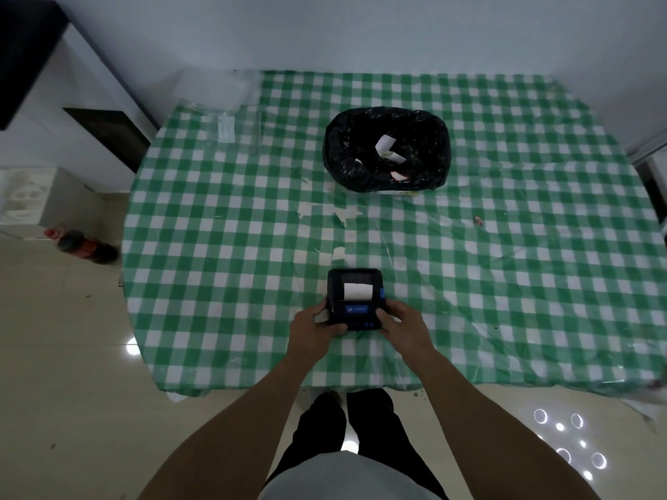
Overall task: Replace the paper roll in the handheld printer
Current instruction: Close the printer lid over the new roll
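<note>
- Your left hand (313,328) wraps the near left corner of the handheld printer (355,299), fingers curled onto its left edge and the thumb lying across its near edge.
- Your right hand (401,324) clasps the near right corner the same way, fingertips pressed on the top face just right of the blue label, so the printer sits between your two hands.
- The printer rests on the green-and-white checked tablecloth (505,283), near the table's front edge, and reaches away from your fingers.
- Just beyond your fingertips, the paper roll (357,291) shows white in the printer's compartment (whether the lid is fully open or only a window shows it, you cannot tell).
- Well beyond both hands, farther across the table, stands a bin lined with a black bag (388,149), with white paper scraps lying in it.
- Between the bin and your hands a few torn white scraps (346,215) lie on the cloth.
- Far off to the left of your left hand, a dark bottle (84,247) lies on the floor.
</note>
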